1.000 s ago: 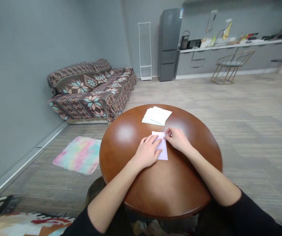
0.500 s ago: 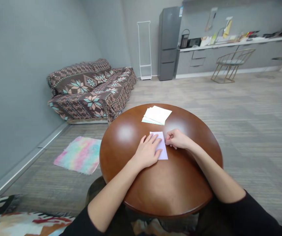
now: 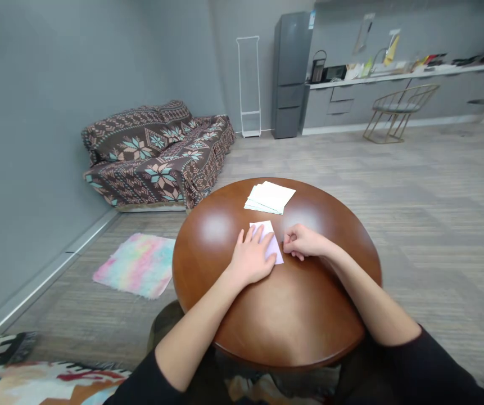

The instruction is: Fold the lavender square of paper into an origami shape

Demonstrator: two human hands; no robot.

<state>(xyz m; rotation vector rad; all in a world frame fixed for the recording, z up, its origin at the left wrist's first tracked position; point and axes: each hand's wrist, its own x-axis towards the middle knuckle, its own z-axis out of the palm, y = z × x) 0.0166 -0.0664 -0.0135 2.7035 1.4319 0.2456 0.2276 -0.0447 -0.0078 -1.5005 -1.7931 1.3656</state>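
A pale purple sheet of paper lies on the round brown table. My left hand rests flat over its left part with fingers spread, hiding much of the sheet. Just right of the paper's edge is my right hand, its fingers curled in and the thumb against them. No object shows in that hand, and a small gap parts it from the paper. Farther back on the table lies a loose, fanned stack of pale sheets.
The round table has a glossy top. A sofa with a patterned cover stands at the back left, near a pastel rug. A grey fridge, a kitchen counter and a metal-framed chair are at the back.
The purple paper has shifted slightly left and away from me and turned a little under my left hand. My right hand has stayed almost in place, now apart from the paper's edge.
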